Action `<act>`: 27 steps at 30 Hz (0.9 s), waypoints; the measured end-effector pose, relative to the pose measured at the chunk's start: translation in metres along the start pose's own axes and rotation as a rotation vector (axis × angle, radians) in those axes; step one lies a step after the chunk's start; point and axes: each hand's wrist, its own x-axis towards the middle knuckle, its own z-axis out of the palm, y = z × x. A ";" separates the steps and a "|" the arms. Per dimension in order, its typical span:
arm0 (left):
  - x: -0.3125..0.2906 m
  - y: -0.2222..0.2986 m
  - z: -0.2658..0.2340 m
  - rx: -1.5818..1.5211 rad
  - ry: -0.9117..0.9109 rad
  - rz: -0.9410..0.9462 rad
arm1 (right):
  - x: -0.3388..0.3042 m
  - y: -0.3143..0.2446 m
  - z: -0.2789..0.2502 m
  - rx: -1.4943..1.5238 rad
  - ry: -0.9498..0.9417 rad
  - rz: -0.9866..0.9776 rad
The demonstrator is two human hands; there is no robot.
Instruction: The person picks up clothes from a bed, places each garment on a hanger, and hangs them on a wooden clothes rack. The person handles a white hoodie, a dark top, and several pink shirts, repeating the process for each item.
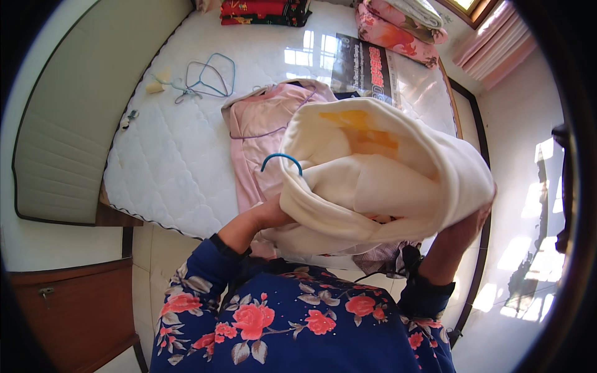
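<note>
A thick cream sweatshirt [398,183] with an orange-yellow patch is held up in front of me, its wide opening facing up. A blue hanger [283,156] shows only its hook, which sticks out at the garment's left edge; the rest is hidden. My left hand [277,212] grips the cloth below the hook, its fingers covered by the fabric. Over on the right side, my right hand [480,216] is closed on the sweatshirt's outer edge, with most fingers out of sight. Behind it, a pink garment [258,146] with a purple hanger [255,134] on it lies on the bed.
Empty hangers [208,78] lie on the white mattress [168,161] at the far left. Folded red textiles [264,11] and pink floral bedding [398,31] are stacked along its far side. A brown cabinet [74,317] stands at the near left, a white wall [516,155] at the right.
</note>
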 end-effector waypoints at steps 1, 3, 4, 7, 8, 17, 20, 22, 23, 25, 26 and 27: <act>-0.005 0.012 0.001 -0.087 0.140 -0.010 | 0.009 0.006 0.000 -0.017 -0.078 0.006; -0.023 0.037 -0.010 -0.122 0.175 -0.033 | 0.018 0.025 0.000 0.061 -0.069 0.054; -0.032 0.049 -0.014 -0.135 0.194 -0.055 | 0.018 0.036 -0.001 0.145 -0.071 0.077; -0.052 0.075 -0.012 -0.203 0.355 0.006 | 0.024 0.066 -0.005 -0.096 -0.060 0.258; -0.058 0.083 -0.011 -0.196 0.397 0.029 | 0.024 0.070 -0.007 -0.301 -0.028 0.388; -0.067 0.095 0.066 0.259 0.540 0.083 | -0.034 0.046 0.050 -0.258 -0.900 -0.062; -0.075 0.091 0.080 0.438 0.553 0.036 | -0.042 0.049 0.057 0.050 -0.930 0.284; -0.085 0.089 0.082 0.499 0.583 -0.002 | -0.041 0.052 0.056 0.280 -0.848 0.545; -0.090 0.088 0.083 0.503 0.600 -0.025 | -0.038 0.054 0.053 0.256 -0.875 0.514; -0.095 0.086 0.086 0.531 0.622 -0.034 | -0.038 0.055 0.051 0.234 -1.031 0.498; -0.096 0.084 0.088 0.555 0.625 -0.016 | -0.040 0.057 0.052 0.251 -1.057 0.529; -0.096 0.083 0.090 0.580 0.631 0.010 | -0.044 0.057 0.051 0.211 -1.088 0.457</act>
